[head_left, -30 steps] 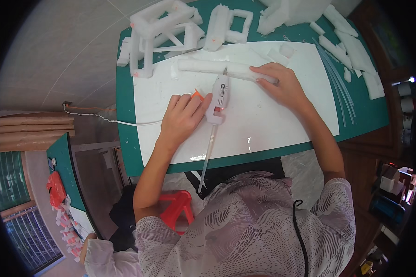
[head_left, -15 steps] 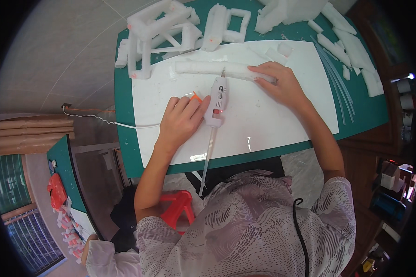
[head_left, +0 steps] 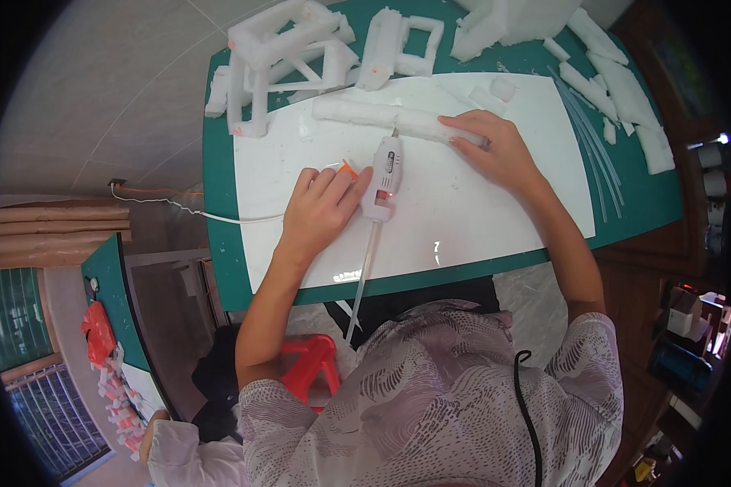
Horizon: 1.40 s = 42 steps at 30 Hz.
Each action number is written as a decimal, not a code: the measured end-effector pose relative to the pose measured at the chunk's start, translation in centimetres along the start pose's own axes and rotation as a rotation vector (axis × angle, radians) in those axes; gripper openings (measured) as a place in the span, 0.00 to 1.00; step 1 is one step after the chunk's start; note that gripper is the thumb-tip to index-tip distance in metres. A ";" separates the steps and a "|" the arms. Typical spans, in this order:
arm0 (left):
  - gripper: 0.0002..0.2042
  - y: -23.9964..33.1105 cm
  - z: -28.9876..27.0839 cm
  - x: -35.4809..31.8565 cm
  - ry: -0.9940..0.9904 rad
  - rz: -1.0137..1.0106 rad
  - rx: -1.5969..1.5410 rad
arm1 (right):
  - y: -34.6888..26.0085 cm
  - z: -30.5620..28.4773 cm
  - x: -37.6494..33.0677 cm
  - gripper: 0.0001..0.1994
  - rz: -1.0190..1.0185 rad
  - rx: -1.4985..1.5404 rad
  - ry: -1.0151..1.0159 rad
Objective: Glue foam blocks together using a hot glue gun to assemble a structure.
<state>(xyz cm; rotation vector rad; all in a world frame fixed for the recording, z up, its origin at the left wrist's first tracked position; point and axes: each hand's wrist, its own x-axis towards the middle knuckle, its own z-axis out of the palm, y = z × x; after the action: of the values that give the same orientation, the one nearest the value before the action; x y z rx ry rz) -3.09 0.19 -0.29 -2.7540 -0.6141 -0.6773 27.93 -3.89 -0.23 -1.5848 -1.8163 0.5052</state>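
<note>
My left hand (head_left: 321, 207) is closed around the handle of a white hot glue gun (head_left: 384, 178), which is partly hidden by the fingers. An orange part (head_left: 348, 168) shows beside the index finger. From the gun's rear a long translucent glue stick (head_left: 364, 268) sticks out over the table's near edge. The nozzle points away from me and meets the near side of a long white foam strip (head_left: 365, 113). With thumb and fingers, my right hand (head_left: 495, 148) pinches the strip's right end. The strip lies across a white sheet (head_left: 471, 219).
White foam frames (head_left: 256, 81) stand at the back left of the green table (head_left: 638, 199). Foam offcuts (head_left: 589, 85) and clear glue sticks (head_left: 593, 146) lie to the right. A white cord (head_left: 219, 217) runs left. Near my left arm is a red stool (head_left: 321, 365); another person's sleeve (head_left: 191, 454) shows beyond it.
The gun's nozzle has shifted slightly toward me, to the strip's near side. The strip's left end has swung a little away from me. Both hands keep their grip.
</note>
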 end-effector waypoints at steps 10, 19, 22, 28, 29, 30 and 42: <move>0.22 -0.1 -0.3 -0.1 0.064 -0.010 -0.011 | -0.5 -0.4 0.2 0.17 0.080 0.083 -0.038; 0.22 -0.3 -0.3 -0.1 0.084 -0.009 -0.017 | 0.2 -0.2 0.1 0.15 0.006 0.073 -0.024; 0.24 -0.4 -0.7 -0.2 0.082 -0.013 -0.027 | 0.2 -0.3 0.1 0.15 0.004 0.065 -0.019; 0.27 -0.8 -1.3 -0.5 0.145 -0.026 -0.080 | 0.0 -0.5 0.0 0.15 -0.035 0.062 -0.029; 0.27 -0.8 -1.2 -0.5 0.171 -0.032 -0.100 | 0.0 -0.5 0.0 0.15 -0.034 0.063 -0.029; 0.27 -0.8 -1.2 -0.5 0.197 -0.038 -0.119 | 0.0 -0.5 0.0 0.15 -0.028 0.050 -0.028; 0.25 -0.7 -0.5 -0.1 0.204 -0.183 -0.192 | 0.3 -0.2 -0.2 0.16 -0.105 -0.028 -0.006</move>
<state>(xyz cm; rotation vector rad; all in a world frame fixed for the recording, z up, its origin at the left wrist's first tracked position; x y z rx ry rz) -3.67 0.62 0.18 -2.7711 -0.7982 -1.0956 28.32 -4.03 -0.35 -1.4988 -1.9073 0.4382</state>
